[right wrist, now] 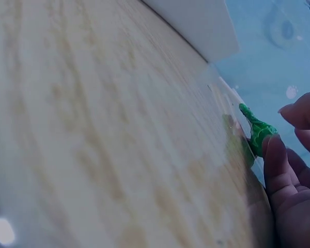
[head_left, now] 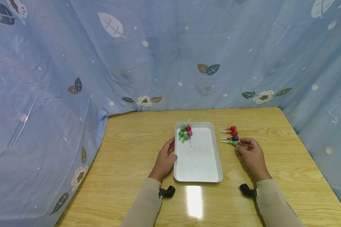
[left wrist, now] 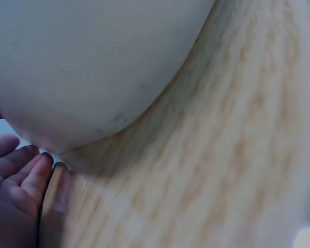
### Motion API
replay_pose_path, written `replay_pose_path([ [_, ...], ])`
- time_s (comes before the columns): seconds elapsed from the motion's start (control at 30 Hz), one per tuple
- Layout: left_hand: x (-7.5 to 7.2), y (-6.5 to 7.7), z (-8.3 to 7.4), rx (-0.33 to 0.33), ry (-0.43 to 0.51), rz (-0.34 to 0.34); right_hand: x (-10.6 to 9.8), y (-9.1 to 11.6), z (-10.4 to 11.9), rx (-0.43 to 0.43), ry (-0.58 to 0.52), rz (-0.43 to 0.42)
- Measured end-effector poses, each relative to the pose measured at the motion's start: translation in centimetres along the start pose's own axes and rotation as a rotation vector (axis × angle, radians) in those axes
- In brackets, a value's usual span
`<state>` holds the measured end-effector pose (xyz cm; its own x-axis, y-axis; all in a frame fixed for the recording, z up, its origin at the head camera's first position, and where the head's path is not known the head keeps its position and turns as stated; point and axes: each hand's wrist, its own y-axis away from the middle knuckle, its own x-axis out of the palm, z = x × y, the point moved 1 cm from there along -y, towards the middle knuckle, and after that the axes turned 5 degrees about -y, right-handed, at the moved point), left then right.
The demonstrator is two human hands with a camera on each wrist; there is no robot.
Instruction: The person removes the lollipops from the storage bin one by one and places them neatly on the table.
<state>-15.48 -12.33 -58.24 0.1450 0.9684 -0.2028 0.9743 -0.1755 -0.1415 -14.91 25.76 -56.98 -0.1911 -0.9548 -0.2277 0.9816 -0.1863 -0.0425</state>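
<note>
A white tray (head_left: 199, 164) lies on the table. Several wrapped lollipops sit in its far left corner: green ones (head_left: 181, 134), a red one (head_left: 188, 128) and a pink one (head_left: 189, 133). My left hand (head_left: 165, 159) rests against the tray's left side, with fingertips touching the wall. Right of the tray lie two red lollipops (head_left: 233, 133), a purple lollipop (head_left: 235, 138) and a green lollipop (head_left: 234, 143), sticks pointing left. My right hand (head_left: 253, 156) is at the green one; its thumb touches the wrapper while the index finger appears apart from it in the right wrist view.
The wooden table (head_left: 136, 138) extends around the tray. A blue leaf-patterned curtain (head_left: 170, 56) hangs behind it and along both sides. Light reflects off the table (head_left: 194, 201) in front of the tray.
</note>
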Motion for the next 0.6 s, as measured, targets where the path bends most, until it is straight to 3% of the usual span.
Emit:
replay_pose_path([
  [0.6, 0.0, 0.0, -0.1, -0.004, -0.030, 0.003, -0.1, -0.2, 1.7, -0.036, -0.088, -0.010],
])
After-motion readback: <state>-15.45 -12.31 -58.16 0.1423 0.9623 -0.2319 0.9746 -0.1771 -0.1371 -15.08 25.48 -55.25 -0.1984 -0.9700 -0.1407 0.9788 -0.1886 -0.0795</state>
